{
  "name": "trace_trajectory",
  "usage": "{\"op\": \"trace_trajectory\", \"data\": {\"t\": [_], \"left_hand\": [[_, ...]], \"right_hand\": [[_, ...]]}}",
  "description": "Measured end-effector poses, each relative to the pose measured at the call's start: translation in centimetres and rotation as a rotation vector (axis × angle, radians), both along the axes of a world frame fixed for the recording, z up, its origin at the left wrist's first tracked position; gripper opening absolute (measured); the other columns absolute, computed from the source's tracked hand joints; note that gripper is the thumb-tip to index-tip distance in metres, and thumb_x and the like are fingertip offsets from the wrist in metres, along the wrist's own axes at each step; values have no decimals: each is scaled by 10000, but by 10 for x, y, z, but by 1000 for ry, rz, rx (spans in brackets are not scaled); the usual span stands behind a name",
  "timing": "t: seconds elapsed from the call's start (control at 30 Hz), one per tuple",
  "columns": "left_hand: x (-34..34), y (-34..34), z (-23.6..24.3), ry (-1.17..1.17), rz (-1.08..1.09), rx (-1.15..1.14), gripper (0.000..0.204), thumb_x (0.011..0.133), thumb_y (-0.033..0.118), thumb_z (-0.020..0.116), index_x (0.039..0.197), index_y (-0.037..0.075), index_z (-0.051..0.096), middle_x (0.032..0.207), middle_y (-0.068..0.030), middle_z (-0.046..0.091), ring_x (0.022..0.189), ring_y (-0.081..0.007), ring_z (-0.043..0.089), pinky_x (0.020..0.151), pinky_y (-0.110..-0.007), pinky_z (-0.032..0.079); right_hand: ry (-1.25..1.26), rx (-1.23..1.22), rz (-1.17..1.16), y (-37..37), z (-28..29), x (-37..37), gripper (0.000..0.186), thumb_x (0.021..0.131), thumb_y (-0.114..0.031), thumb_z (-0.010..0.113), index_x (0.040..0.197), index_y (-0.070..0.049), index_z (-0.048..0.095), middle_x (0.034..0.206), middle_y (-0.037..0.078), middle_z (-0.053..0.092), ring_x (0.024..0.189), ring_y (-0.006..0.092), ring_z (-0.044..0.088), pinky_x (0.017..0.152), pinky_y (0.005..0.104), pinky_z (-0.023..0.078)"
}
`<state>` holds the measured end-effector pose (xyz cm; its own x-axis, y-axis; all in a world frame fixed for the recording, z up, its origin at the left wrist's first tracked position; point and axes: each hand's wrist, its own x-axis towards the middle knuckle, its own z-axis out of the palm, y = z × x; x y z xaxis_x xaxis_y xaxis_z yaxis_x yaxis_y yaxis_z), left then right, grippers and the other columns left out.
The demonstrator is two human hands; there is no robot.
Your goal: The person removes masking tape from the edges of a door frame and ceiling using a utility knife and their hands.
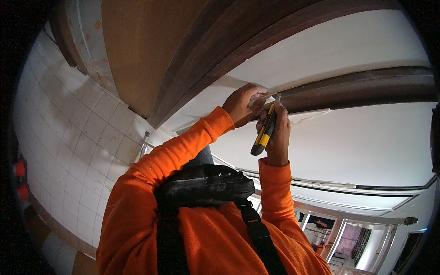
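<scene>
My right hand [279, 140] is wrapped around a yellow and black utility knife [265, 134]. The knife points upward, and its short metal blade is at the edge of a dark brown wooden trim [353, 89]. Close beside the blade, my left hand [242, 105] has its fingers pinched together at the end of the trim. Whatever lies between those fingertips is too small to make out. A pale, loose strip [311, 115] sticks out along the trim's lower edge, just right of my right hand.
Brown wood panels [137, 46] rise at the upper left, beside a white tiled floor [82, 133]. White wall surface [366, 142] lies on both sides of the trim. A black bag [204, 185] hangs across my chest. Window frames [341, 236] stand at the lower right.
</scene>
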<state>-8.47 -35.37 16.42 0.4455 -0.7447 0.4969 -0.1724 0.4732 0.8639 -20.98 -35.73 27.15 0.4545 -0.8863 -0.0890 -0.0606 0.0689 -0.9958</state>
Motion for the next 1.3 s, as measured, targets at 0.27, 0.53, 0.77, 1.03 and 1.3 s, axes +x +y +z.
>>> {"op": "trace_trajectory", "data": {"t": [0.27,0.53,0.77,1.03,1.3], "left_hand": [[3,-6,-4,-100,75,-12,351,960,269,680,1223,41,637,1207,-152,676,1114,-300,652,945,-396,521],[10,-2,-2,-36,118,-17,286,944,236,682,1150,41,647,1146,-152,683,1077,-307,658,947,-410,517],[15,7,0,55,92,100,265,943,255,690,1035,10,657,1030,-151,706,987,-298,689,886,-398,543],[3,-4,3,76,3,37,302,1019,272,612,1151,6,666,1119,-170,712,1023,-264,707,894,-380,551],[2,-7,-2,63,15,17,292,1029,264,574,1158,16,656,1144,-152,711,1044,-285,705,910,-389,547]], "right_hand": [[149,-250,46,0,-9,2,429,1040,-472,500,1066,-52,580,775,38,601,582,112,603,528,234,513],[71,23,120,-7,-21,-8,477,1048,-520,477,1081,-59,595,801,35,607,583,106,597,515,222,491],[107,131,27,18,-21,-14,443,1036,-496,495,971,-65,577,735,48,579,512,141,565,467,275,470],[128,-33,55,7,5,1,427,1015,-518,500,999,-97,569,735,12,573,510,88,548,438,215,427],[81,-1,51,2,1,0,398,1019,-488,511,1050,-94,553,766,24,580,540,105,576,470,230,470]]}}
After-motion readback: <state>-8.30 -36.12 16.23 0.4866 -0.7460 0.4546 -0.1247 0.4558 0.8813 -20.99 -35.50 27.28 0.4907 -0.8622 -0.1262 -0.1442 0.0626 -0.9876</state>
